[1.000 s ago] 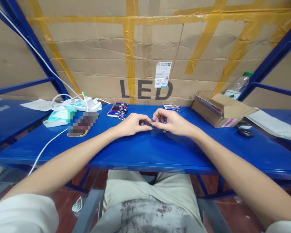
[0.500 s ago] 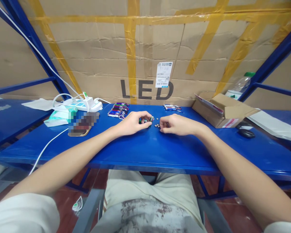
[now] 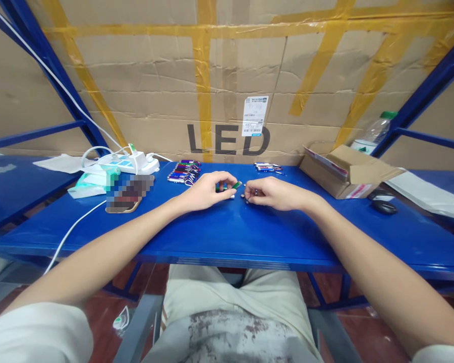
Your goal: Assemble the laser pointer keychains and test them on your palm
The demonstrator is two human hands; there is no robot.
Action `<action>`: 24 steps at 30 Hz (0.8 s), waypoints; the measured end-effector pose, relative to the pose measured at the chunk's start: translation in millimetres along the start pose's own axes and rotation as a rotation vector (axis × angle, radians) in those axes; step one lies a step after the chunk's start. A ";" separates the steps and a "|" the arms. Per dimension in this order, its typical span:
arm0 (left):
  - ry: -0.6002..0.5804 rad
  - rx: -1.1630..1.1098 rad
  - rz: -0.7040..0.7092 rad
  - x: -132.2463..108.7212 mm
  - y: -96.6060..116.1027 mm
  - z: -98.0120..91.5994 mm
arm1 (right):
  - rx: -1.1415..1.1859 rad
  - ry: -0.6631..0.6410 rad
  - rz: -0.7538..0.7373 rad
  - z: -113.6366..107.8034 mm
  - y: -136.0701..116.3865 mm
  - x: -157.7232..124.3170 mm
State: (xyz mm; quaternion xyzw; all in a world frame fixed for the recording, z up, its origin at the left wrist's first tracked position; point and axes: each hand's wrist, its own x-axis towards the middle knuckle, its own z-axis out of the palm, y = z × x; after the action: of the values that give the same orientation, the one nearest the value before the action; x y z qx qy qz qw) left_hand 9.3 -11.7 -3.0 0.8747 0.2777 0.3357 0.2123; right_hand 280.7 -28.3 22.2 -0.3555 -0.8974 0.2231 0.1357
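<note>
My left hand (image 3: 208,190) rests on the blue table (image 3: 249,232) with its fingers closed round a small green keychain flashlight (image 3: 230,186), whose open end points right. My right hand (image 3: 274,193) lies just to the right of it, fingertips pinched on a tiny dark part (image 3: 246,198) that is too small to name, close to the flashlight's end. A pile of coloured keychain flashlights (image 3: 184,172) lies behind my left hand. A smaller row of flashlights (image 3: 267,167) lies behind my right hand.
A white power strip (image 3: 130,162) with cables and a teal packet (image 3: 93,182) sit at the left. An open cardboard box (image 3: 344,171), a water bottle (image 3: 373,132) and a black mouse (image 3: 383,206) are at the right. A big taped carton marked LED (image 3: 227,80) walls the back.
The hands parted after working together, and the right hand went down to small parts on the table. It has now pinched one and moved back toward the flashlight's end.
</note>
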 end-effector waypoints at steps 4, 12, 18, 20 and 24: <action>-0.011 -0.015 -0.027 -0.9 0.6 -0.6 | -0.032 0.278 0.017 0.4 -2.9 0.9; -0.034 -0.009 -0.042 -0.1 1.2 -1.8 | 0.142 0.397 -0.035 10.2 -10.0 4.5; -0.037 -0.005 -0.049 -0.1 1.6 -2.2 | 0.178 0.386 -0.032 13.0 -8.1 5.9; -0.036 -0.008 -0.050 -0.1 1.2 -2.1 | 0.186 0.386 -0.031 13.0 -8.4 5.8; -0.042 -0.013 -0.051 -0.1 -1.3 -1.8 | 0.180 0.374 -0.020 13.1 -9.8 4.9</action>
State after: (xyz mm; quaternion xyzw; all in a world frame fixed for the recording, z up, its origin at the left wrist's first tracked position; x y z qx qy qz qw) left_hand 7.6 -10.5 -2.5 0.8728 0.2932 0.3134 0.2323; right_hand 266.4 -35.2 16.1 -0.3681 -0.8366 0.2310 0.3334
